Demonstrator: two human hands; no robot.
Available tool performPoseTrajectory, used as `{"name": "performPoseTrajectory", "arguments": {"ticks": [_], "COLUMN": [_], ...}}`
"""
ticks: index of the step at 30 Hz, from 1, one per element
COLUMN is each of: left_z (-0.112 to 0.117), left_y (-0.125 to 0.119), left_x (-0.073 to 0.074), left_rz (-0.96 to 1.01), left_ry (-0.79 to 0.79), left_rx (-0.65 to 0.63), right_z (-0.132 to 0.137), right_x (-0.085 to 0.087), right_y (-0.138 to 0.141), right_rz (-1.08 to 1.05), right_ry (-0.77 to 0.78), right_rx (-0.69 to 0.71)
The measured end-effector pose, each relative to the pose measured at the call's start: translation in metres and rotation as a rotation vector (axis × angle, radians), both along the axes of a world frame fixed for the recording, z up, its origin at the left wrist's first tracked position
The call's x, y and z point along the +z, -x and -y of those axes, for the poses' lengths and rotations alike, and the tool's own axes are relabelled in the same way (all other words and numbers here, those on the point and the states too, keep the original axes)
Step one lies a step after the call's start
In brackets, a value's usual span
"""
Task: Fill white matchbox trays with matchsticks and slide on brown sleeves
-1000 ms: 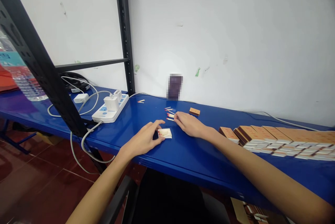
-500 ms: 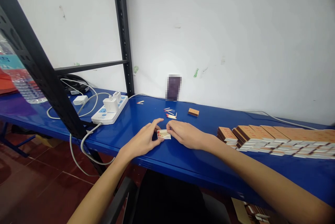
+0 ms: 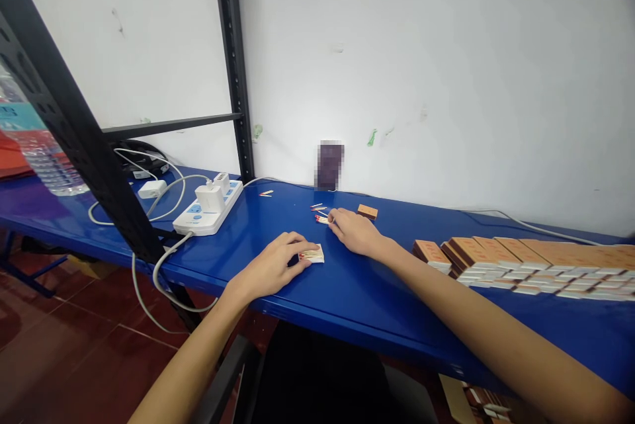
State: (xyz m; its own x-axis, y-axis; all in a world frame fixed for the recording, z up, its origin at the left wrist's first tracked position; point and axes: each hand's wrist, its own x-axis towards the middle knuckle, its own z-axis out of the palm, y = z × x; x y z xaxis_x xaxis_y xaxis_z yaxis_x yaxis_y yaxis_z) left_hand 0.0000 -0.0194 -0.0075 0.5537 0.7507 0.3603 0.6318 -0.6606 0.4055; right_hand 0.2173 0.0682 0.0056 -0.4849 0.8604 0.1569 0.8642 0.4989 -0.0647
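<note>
My left hand (image 3: 274, 266) rests on the blue shelf top (image 3: 347, 292) with its fingers closed over a small open matchbox tray (image 3: 313, 255) that holds red-tipped matches. My right hand (image 3: 353, 232) reaches further back, its fingertips pinching at a small heap of loose matches (image 3: 320, 217). A brown matchbox sleeve (image 3: 368, 212) lies just right of that hand.
Rows of stacked matchboxes (image 3: 526, 262) cover the right of the shelf. A white power strip (image 3: 208, 208) with plugs and cables sits at the left, by a black rack post (image 3: 233, 60). A water bottle (image 3: 42, 153) stands far left. Two stray matches (image 3: 266, 194) lie behind.
My right hand came from the loose matches to the tray, then went back out to the heap. My left hand has curled further over the tray.
</note>
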Motion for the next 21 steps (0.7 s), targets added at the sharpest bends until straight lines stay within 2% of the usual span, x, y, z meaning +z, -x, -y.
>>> {"name": "performPoseTrajectory", "arguments": {"ticks": [6,11,15,21], "left_z": [-0.001,-0.001,0.000,-0.001], "left_y": [0.000,0.000,0.000,-0.001], "left_x": [0.001,0.000,-0.002,-0.004], "left_rz": [-0.036,-0.017,0.028,0.120], "left_ry": [0.004,0.036,0.062,0.121], "left_rx": [-0.023,0.011,0.052,0.083], "right_z": [-0.016,-0.014,0.004,0.040], "right_x": [-0.012,-0.009,0.001,0.009], "right_y": [-0.004,-0.006,-0.007,-0.004], "right_rz": [-0.064,-0.024,-0.056,-0.112], "right_ry": [-0.006,-0.016,-0.037,0.033], "right_rx": [0.010,0.061,0.120,0.361]}}
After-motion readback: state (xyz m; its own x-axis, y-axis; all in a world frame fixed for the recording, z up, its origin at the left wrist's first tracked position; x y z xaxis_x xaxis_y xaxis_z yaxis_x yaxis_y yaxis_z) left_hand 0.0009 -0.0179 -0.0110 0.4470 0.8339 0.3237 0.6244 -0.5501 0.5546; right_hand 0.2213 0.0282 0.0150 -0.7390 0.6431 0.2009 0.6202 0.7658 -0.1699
